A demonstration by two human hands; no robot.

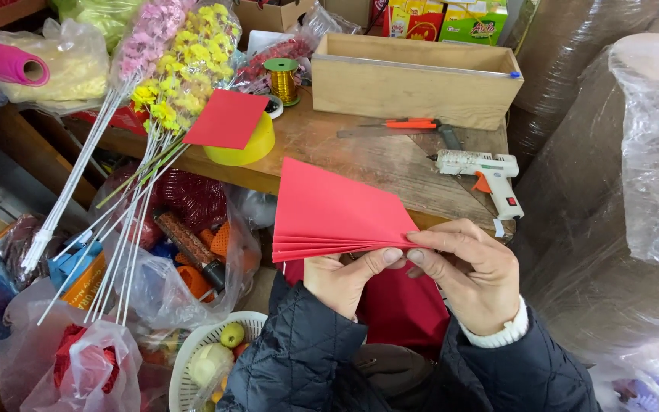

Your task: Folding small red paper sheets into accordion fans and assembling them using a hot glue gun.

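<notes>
Currently, artificial flower stems [163,69], pink and yellow with thin white wire stalks, are leaning at left beside a yellow tape roll [247,149] capped by a flat red paper square [226,118]. The left hand [345,278] is pinching the fan-folded red paper [329,210], matte and sharply creased, at its narrow end; the right hand [470,275] is clamping the same point, fingertips together. The paper is sitting above the worn wooden surface [368,164] edge. The white glue gun [486,175] is lying further right. Green and yellow cartons [451,19] are cut off at the top edge.
</notes>
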